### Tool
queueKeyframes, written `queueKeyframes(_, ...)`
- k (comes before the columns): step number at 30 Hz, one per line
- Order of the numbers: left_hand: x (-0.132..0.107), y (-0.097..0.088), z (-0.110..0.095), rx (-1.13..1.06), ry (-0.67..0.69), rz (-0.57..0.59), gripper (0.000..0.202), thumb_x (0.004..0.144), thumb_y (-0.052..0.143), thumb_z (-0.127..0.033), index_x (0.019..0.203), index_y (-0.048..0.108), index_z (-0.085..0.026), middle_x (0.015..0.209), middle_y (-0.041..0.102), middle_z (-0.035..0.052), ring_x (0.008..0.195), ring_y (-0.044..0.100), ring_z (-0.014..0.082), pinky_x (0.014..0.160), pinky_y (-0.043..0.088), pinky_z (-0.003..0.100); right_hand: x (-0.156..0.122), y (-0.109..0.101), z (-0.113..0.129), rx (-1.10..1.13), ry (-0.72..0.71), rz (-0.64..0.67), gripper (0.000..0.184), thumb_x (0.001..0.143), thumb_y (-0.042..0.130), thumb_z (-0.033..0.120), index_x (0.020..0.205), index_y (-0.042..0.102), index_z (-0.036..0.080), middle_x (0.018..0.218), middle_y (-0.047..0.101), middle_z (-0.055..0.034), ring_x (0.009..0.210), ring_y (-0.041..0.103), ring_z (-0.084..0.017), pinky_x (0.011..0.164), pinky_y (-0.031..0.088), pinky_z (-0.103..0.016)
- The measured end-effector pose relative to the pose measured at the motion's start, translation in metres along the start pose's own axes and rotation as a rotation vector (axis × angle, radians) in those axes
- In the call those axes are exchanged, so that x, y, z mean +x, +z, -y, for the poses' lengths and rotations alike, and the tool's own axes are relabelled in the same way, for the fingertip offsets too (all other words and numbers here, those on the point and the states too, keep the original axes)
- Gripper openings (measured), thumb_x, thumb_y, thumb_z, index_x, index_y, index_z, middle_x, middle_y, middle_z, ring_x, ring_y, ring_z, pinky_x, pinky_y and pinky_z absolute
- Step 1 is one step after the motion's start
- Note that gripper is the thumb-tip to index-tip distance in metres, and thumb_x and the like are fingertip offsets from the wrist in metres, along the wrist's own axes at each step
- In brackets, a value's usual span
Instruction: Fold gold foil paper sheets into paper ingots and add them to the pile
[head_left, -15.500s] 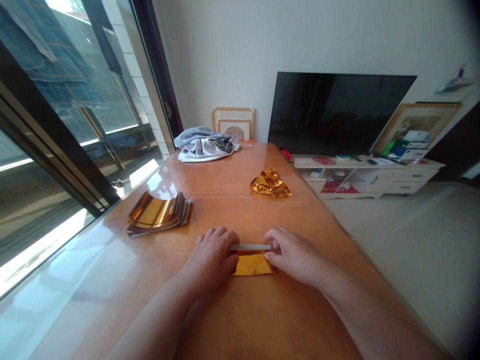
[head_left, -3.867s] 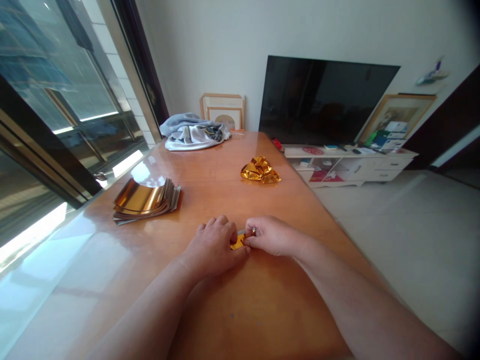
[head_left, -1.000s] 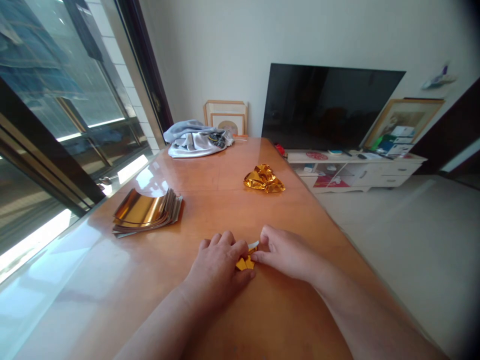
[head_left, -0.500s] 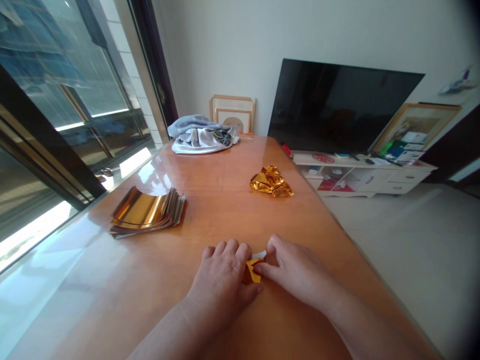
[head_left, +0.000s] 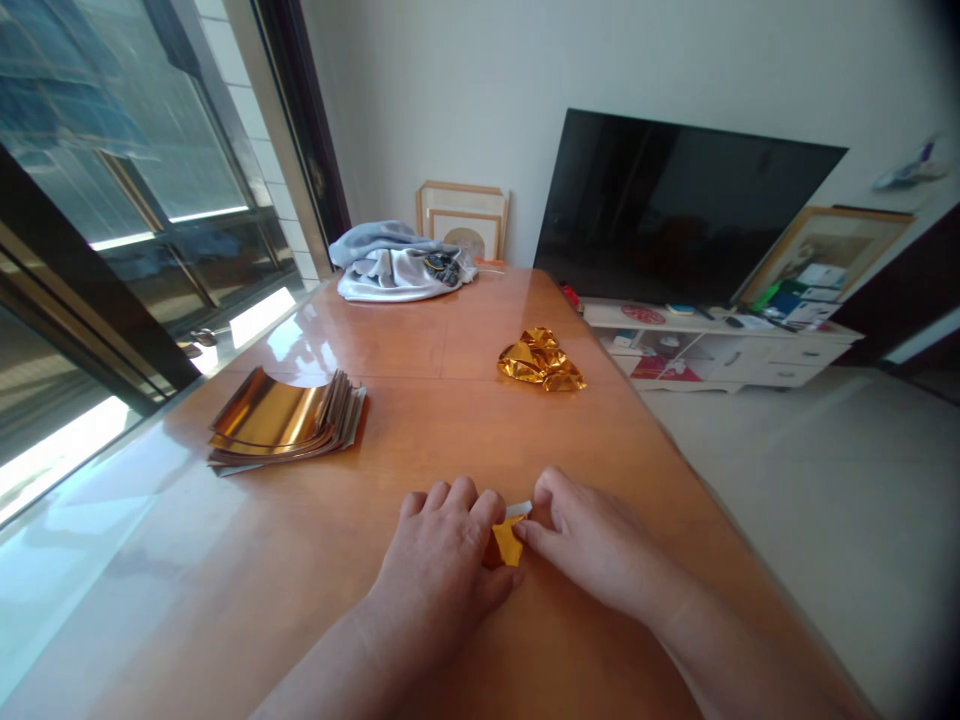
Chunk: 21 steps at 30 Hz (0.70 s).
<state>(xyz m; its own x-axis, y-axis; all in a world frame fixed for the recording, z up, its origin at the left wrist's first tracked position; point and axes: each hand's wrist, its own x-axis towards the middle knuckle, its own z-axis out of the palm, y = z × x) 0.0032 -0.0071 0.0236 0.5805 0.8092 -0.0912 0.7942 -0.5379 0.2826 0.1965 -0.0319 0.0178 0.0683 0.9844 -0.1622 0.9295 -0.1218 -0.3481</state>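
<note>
A small piece of gold foil paper [head_left: 508,542], partly folded and with a pale edge showing, lies between my hands near the front of the wooden table [head_left: 420,440]. My left hand [head_left: 446,545] is curled over its left part, thumb at the lower side, hiding much of it. At its right edge, the thumb and forefinger of my right hand [head_left: 574,525] pinch the paper. A stack of gold foil sheets [head_left: 277,415], curved upward at the sides, rests on the left. Several folded gold foil pieces [head_left: 541,360] sit in a heap farther off.
Bundled grey cloth [head_left: 397,265] lies at the table's far end, with picture frames [head_left: 463,225] behind it. A large television [head_left: 682,210] and a low white cabinet [head_left: 731,360] stand beyond the right edge. A window [head_left: 187,150] lines the left side.
My right thumb has shifted slightly along the paper's edge, and the gold flap beside it has changed shape a little. The camera view has shifted slightly. My left hand keeps its grip.
</note>
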Motion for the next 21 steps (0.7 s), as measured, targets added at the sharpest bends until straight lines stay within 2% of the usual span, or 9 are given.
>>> queueKeyframes(13,0.0002,0.0038,0.0019,-0.004,0.013,-0.034,0.033,0.077,0.068,-0.047,0.103,0.059,-0.028,0.105,0.058,0.0052,0.102,0.054,0.0282,0.089,0.039,0.042,0.0028,0.0013,-0.0038,0.042,0.020,0.009,0.023,0.083,0.066,0.044,0.091,0.053,0.026,0.075,0.066,0.0034,0.066,0.060,-0.017,0.055,0.024,-0.027)
queueKeyframes(21,-0.0008,0.0027,0.0028,0.032,0.059,-0.022,0.033,0.081,0.067,-0.048,0.109,0.060,-0.031,0.107,0.056,0.0062,0.102,0.054,0.0281,0.089,0.039,0.042,0.0063,-0.0002,-0.0052,0.054,0.019,0.012,0.030,0.083,0.065,0.051,0.093,0.053,0.026,0.076,0.065,0.0033,0.066,0.058,-0.016,0.055,0.024,-0.027)
